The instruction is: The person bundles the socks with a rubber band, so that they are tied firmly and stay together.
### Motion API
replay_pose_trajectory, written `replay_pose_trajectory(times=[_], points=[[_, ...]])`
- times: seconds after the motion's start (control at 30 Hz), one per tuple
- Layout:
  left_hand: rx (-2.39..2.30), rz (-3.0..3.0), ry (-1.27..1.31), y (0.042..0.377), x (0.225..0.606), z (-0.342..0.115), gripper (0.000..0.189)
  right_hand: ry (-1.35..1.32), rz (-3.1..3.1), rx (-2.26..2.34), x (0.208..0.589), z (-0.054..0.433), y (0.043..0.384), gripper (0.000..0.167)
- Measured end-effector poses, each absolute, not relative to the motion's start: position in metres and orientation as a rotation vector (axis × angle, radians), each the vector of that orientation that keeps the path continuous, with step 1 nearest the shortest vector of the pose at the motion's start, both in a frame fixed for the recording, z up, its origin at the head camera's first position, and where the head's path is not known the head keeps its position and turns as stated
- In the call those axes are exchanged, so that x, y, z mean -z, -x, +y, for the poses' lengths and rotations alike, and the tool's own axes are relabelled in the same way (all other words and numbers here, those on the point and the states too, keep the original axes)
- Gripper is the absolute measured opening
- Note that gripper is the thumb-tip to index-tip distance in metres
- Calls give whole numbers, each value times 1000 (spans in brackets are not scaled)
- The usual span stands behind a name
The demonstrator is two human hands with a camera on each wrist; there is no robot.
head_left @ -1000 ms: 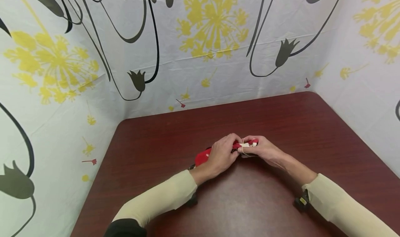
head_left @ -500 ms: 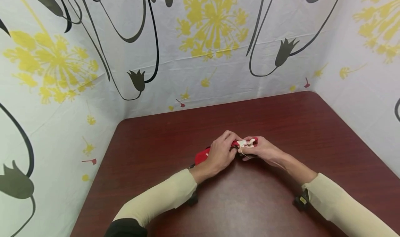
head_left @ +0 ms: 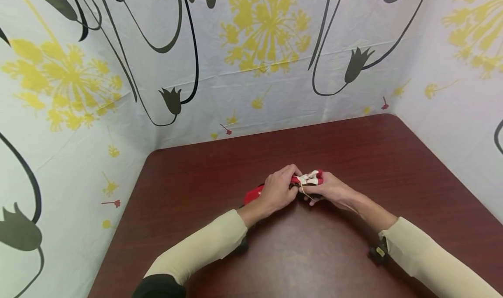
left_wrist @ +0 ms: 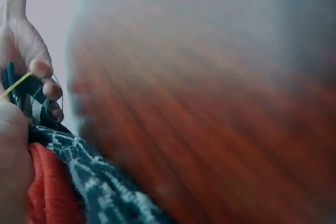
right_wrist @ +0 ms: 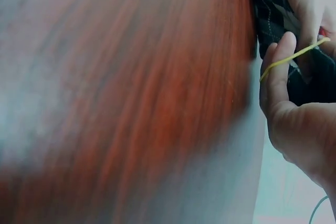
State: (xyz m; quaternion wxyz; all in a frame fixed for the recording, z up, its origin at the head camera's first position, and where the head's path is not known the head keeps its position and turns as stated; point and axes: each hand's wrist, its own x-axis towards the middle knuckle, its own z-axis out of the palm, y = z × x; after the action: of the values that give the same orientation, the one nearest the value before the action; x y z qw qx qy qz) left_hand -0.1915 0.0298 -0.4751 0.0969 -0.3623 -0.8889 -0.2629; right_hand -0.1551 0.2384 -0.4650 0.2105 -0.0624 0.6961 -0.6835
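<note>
Both hands hold a pair of socks just beyond the middle of the table. One is a red sock with white markings, laid against a dark patterned sock. My left hand grips the bundle from above, its red part showing behind the wrist. At the other end, my right hand holds the bundle, where red-and-white fabric shows between thumb and fingers. A thin yellow rubber band stretches across the right fingers toward the socks. The right palm hides much of the dark sock.
The dark red wooden table has rounded far corners. White cloth printed with yellow and grey flowers hangs along its back and sides. A small black device sits at the right wrist.
The rubber band has shifted leftward along the bundle and now runs slanting over the right fingers. More of the red-and-white sock end shows above the right hand.
</note>
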Motion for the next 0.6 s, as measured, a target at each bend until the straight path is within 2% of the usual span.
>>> replay_pose_trajectory(times=[0.13, 0.27, 0.43, 0.6], points=[[837, -2679, 1012, 196, 476, 31, 34, 192, 1884, 1888, 464, 239, 155, 38], [922, -2711, 974, 197, 475, 32, 34, 187, 1926, 1893, 464, 239, 154, 34], [967, -2743, 1077, 198, 474, 30, 34, 148, 1998, 1897, 464, 239, 153, 30], [903, -2768, 1159, 201, 471, 29, 34, 165, 1992, 1906, 465, 241, 152, 33]])
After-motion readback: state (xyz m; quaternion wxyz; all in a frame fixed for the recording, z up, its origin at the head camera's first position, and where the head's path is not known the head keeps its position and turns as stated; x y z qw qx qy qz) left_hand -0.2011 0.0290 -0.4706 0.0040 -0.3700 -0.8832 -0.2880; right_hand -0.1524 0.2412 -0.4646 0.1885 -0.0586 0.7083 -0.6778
